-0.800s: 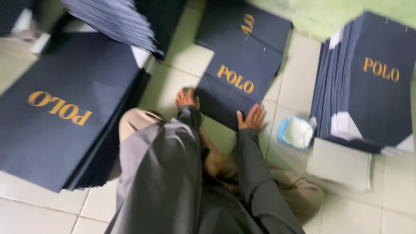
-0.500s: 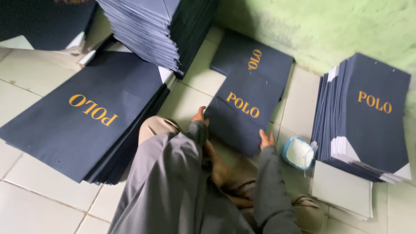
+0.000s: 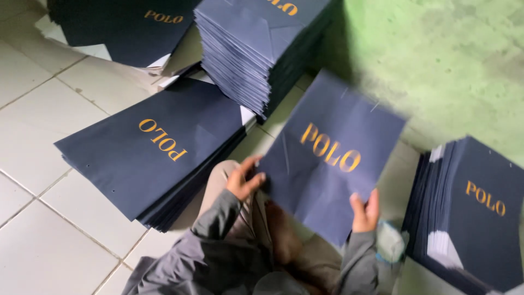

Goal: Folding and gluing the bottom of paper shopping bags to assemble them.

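- A flat stack of dark navy paper sheets (image 3: pixel 147 153) with gold lettering lies on the white tiled floor (image 3: pixel 49 109) at the left, and a taller pile (image 3: pixel 256 49) of the same sheets rises behind it.
- The left hand (image 3: pixel 244 180) comes up from a grey sleeve (image 3: pixel 218 218), wrist bent, palm toward the sheet. Its fingers are partly curled and pinch the left edge of one navy sheet (image 3: pixel 327 158), thumb below.
- That sheet is lifted off the floor, tilted and a little blurred, between the two hands and in front of the green wall (image 3: pixel 436 60).
- The right hand (image 3: pixel 364 210) is raised from its own grey sleeve, fingers closed on the sheet's lower right edge, thumb on the near face.
- A further stack (image 3: pixel 475 207) of navy sheets stands at the far right, just beside the right hand.
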